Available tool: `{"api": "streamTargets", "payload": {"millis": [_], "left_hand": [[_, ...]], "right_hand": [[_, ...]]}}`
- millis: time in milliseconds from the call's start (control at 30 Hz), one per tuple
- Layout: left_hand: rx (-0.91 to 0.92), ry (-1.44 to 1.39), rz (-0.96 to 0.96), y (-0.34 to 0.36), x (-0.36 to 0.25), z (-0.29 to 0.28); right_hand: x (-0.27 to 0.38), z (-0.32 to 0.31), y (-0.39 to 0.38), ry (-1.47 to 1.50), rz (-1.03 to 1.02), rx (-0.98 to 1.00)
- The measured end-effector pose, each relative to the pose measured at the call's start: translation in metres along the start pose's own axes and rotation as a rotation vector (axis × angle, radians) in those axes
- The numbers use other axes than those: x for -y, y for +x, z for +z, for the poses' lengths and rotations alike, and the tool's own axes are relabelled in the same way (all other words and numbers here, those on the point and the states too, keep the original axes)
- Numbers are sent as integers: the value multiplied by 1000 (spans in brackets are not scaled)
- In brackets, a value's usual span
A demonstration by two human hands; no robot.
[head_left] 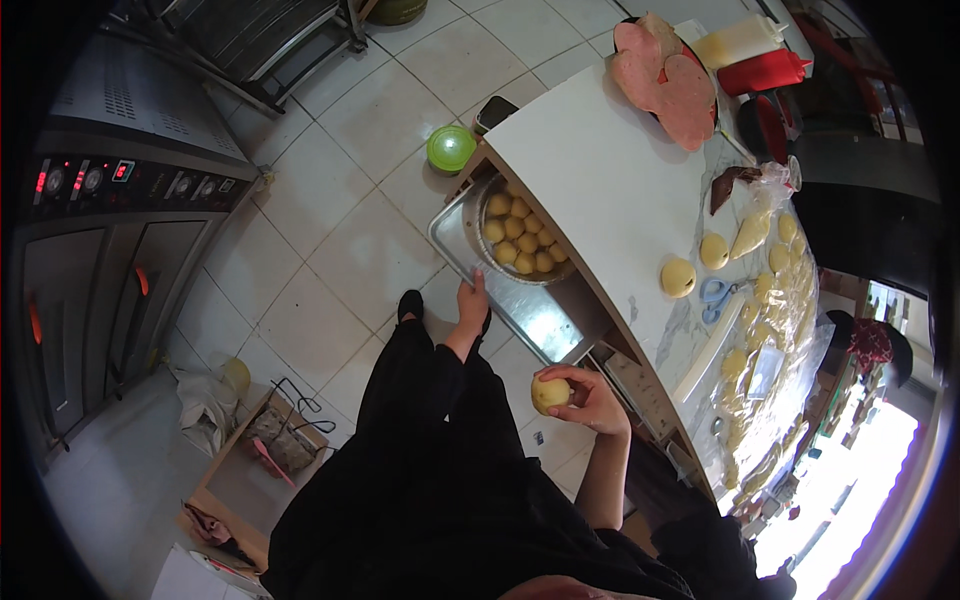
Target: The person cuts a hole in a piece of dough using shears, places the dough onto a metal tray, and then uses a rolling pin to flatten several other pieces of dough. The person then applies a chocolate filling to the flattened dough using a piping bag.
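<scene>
Ball [550,395] in right hand [588,403], tray [548,328] at left hand [473,302]

The right hand grasps the yellow ball between its thumb and bent fingers. This ball is in the air in front of the body, just beside the edge of the worktop [560,150]. The left hand is closed on the rim of the metal tray; one digit shows over the rim, but the other fingers are hard to see. The tray comes out from under the worktop. On it stands a round metal bowl [498,268], which contains many yellow balls of similar kind.

On the worktop, two more yellow pieces [678,277] lie near blue-handled scissors [715,295]. Beside them, a clear plastic sheet [785,350] covers many yellow pieces. At the far end there are flat pink slices [680,95], next to a red bottle [762,72] and a cream-coloured bottle [738,43].

Near the worktop corner is a round green container [451,149]. Farther to the left stands an oven [130,235] with red lights and orange handles, and a cardboard box [228,482] is at lower left.
</scene>
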State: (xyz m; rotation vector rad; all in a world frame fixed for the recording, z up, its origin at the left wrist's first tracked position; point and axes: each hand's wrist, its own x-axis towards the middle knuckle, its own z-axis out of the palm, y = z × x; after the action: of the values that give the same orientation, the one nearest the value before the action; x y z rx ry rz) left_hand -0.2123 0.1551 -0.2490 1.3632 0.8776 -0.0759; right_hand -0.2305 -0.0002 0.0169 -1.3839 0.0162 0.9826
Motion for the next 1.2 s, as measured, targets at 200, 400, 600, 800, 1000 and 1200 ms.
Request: {"api": "streamTargets", "payload": {"millis": [200, 400, 600, 800, 1000, 1200], "left_hand": [[-79, -225, -154, -29, 28, -82], [-201, -301, -146, -66, 36, -167], [-252, -253, -117, -80, 56, -208], [-362, -265, -160, -88, 65, -231], [-430, -186, -142, -94, 76, -257], [-496, -156, -197, -100, 103, -265]], "right_hand": [[-10, -4, 9, -284, 74, -273], [-25, -11, 41, -589, 62, -576], [-56, -39, 90, -780, -73, -699], [-76, -81, 144, -932, 69, -787], [-78, -93, 178, -1142, 36, -701], [-84, -96, 189, -1059, -60, -554]]}}
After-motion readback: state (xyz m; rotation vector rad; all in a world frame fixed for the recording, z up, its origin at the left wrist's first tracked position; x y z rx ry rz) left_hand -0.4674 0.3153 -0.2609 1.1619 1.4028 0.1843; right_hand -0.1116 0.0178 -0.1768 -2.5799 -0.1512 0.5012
